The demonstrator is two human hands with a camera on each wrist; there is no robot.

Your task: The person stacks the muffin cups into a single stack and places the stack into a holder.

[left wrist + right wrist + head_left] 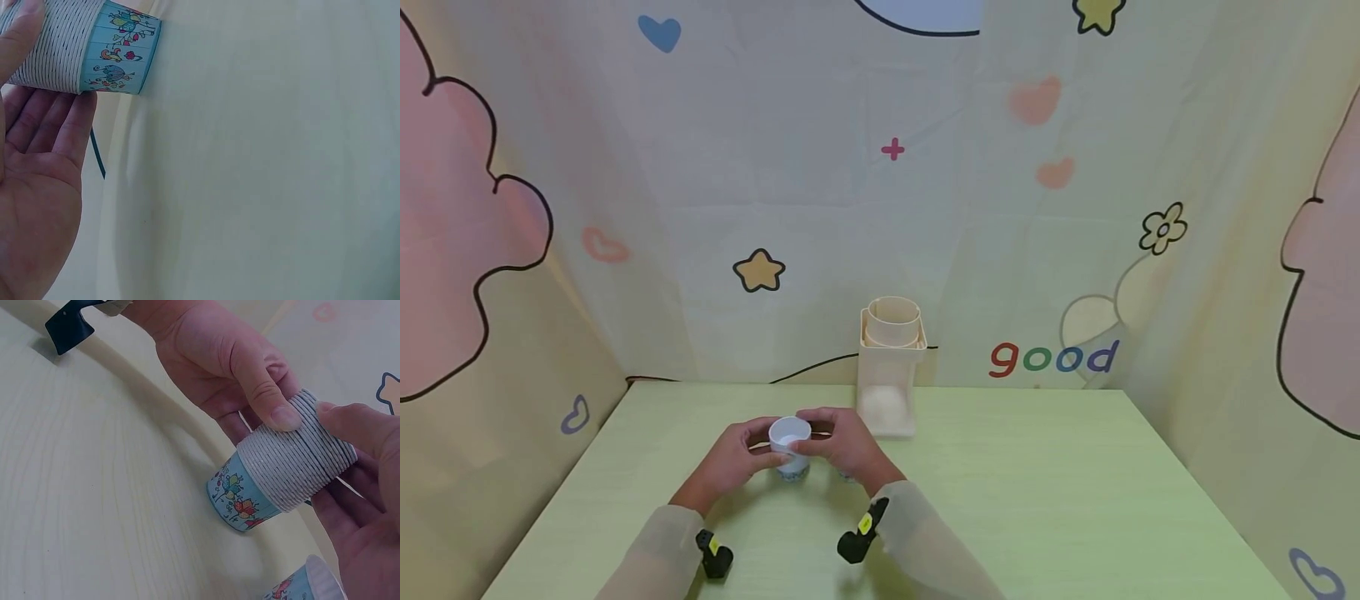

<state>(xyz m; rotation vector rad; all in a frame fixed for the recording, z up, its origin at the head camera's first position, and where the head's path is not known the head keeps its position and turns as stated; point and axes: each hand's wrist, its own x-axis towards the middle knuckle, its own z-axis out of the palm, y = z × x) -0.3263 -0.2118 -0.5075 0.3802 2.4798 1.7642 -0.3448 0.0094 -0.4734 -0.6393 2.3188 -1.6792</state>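
Observation:
A nested stack of paper cups (pixel 297 456), white-rimmed with a blue printed base cup, is held upright between both hands near the table's back-left middle. My left hand (pixel 733 458) grips it from the left, thumb on the stacked rims. From the right, my right hand (pixel 846 446) holds the same stack, its thumb near the rims as well. The stack's printed end (pixel 122 50) shows below the fingers in the left wrist view. Beside my right hand, a separate printed paper cup (pixel 300 584) stands on the table; the hand mostly hides it in the head view.
Behind the hands, a cream holder (pixel 886 375) with a round tube on top stands at the back of the pale table (pixel 1037 483). A printed curtain (pixel 820 167) rises right behind the table edge. Black wrist cameras (pixel 715 557) are strapped to both wrists.

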